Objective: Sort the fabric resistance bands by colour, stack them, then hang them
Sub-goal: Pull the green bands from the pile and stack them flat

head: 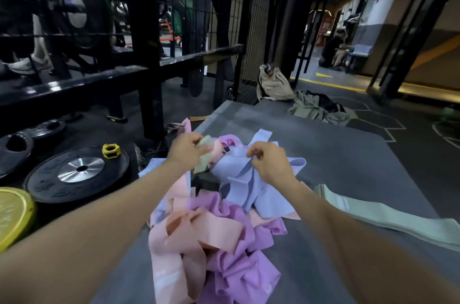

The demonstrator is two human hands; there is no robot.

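A tangled heap of fabric bands lies on a grey mat (348,162): pink bands (199,231), purple bands (239,271) and lavender-blue bands (249,191). My left hand (185,150) is shut on a pale green band (205,154) at the far side of the heap. My right hand (268,163) pinches a lavender-blue band at the top of the heap. To the right, a flat stack of pale green bands (388,219) lies on the mat, apart from the heap.
Black weight plates (74,174), a yellow plate (12,214) and a yellow collar (111,151) lie on the floor at left. A black rack (146,55) stands behind. A beige bag (273,84) and clothes (316,109) lie beyond the mat. A person crouches far right.
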